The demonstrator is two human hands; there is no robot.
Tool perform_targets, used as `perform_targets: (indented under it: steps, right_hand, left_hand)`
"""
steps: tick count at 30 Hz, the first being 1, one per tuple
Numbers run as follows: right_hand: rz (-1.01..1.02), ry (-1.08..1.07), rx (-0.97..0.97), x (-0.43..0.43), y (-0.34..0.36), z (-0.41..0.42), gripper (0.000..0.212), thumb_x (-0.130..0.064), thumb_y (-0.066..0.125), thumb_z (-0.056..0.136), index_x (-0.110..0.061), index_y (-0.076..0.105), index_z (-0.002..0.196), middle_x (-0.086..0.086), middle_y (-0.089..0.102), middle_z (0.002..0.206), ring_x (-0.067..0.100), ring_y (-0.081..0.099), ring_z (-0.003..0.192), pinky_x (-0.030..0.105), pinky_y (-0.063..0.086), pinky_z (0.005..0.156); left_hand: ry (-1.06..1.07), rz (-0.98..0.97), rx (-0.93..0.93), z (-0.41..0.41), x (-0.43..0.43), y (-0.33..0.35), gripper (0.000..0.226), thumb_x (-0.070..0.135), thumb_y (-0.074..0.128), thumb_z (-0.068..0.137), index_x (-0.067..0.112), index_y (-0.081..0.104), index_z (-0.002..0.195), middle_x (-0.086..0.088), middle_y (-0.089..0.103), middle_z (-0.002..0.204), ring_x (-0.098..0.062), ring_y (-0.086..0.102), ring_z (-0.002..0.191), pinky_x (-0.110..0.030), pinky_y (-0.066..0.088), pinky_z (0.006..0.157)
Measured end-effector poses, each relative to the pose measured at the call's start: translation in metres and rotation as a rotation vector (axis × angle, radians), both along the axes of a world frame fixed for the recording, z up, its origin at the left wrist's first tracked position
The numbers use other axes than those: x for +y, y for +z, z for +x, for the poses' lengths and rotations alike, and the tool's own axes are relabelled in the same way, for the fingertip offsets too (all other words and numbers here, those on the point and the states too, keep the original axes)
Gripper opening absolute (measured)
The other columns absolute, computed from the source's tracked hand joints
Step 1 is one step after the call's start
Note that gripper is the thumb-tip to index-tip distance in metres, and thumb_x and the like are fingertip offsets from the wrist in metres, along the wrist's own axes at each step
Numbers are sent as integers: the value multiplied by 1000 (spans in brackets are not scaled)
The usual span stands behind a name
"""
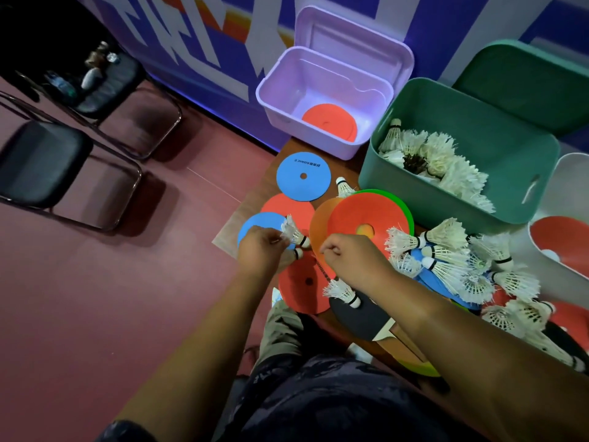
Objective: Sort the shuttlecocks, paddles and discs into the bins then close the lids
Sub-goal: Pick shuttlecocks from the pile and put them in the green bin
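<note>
My left hand (263, 250) pinches a white shuttlecock (294, 232) by its feathers, just above a blue disc (255, 223). My right hand (349, 255) grips the edge of a tilted stack of discs (366, 215), orange and red in front, green behind. A purple bin (280, 106) with its lid up holds one red disc (330, 122). The green bin (478, 193) holds several shuttlecocks (427, 154). More shuttlecocks (462, 266) lie heaped at the right. Another blue disc (302, 177) and red discs (304, 283) lie flat. A dark paddle (360, 317) lies below my right hand.
A white bin (570, 173) at the right edge holds a red paddle (561, 240). The green bin's lid (529, 87) leans open behind it. Two black chairs (44, 161) stand on the red floor to the left. A printed wall runs behind the bins.
</note>
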State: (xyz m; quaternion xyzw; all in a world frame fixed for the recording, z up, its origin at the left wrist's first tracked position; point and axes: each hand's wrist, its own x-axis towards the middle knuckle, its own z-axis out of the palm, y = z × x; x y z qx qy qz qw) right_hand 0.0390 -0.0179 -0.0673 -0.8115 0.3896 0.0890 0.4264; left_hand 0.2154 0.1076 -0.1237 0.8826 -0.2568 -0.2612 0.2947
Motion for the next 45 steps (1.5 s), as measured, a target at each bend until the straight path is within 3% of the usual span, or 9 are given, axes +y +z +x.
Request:
perform_targets:
  steps: [3,7,11,18,27,36,38,42,45]
  right_hand:
    - [-60,-64,-125,-3,5,14,15,-29,66,100,-23,73,111,-9,68,104,12,64,99,27,44,77]
    - [22,-119,-202,-11,15,32,39,-44,74,95,-25,67,129,-10,62,118,5,58,106,16,40,79]
    - [205,-267,-271,-19,25,34,32,-43,74,97,-26,72,123,-13,71,112,7,70,88,20,48,72]
    - [134,-530,-347,-47,41,5,9,-44,73,94,-36,75,97,-12,74,90,12,74,76,40,63,76]
    - [13,-899,-421,-91,76,-72,17,-40,68,99,-33,69,114,-13,70,107,13,72,79,39,61,76]
    - [-49,-1132,-439,-93,97,-145,22,-41,65,101,-30,67,120,-12,68,110,13,72,84,46,63,84]
    - [-57,-1158,-435,-90,98,-153,19,-41,65,101,-31,68,117,-12,69,109,12,72,83,44,63,83]
    - [-62,-1243,-433,-85,95,-171,18,-41,67,100,-32,68,115,-13,69,111,14,71,83,46,63,85]
    - [-73,-1274,-419,-83,91,-182,17,-41,68,100,-32,69,115,-14,69,111,16,72,89,50,62,89]
  left_hand:
    - [29,-76,10,11,3,25,10,19,79,88,17,78,78,13,60,63,2,55,58,-18,38,57]
    - [4,-204,88,20,-3,53,14,24,80,87,35,75,80,1,69,70,-20,68,66,-39,52,63]
    - [-37,-246,59,20,-17,72,23,29,84,85,42,70,74,-1,67,90,-13,67,77,-34,53,68]
    - [-3,-271,143,6,-53,93,18,20,83,85,31,72,94,-7,66,102,-15,63,66,-14,39,39]
    - [-142,-344,156,-21,-140,130,16,11,79,79,22,72,87,-2,76,81,-11,71,65,-24,54,57]
    - [-285,-400,304,-82,-249,164,10,3,68,87,8,70,95,-1,67,71,-6,58,42,-21,46,47]
    - [-294,-434,442,-97,-270,163,13,7,68,89,9,70,102,-1,69,76,-9,64,52,-24,49,56]
    - [-258,-367,784,-126,-301,147,32,12,63,99,20,64,130,3,65,118,-10,64,98,-38,56,91]
    - [-285,-256,791,-130,-300,132,33,12,62,99,21,64,130,-5,63,127,-19,63,110,-42,59,93]
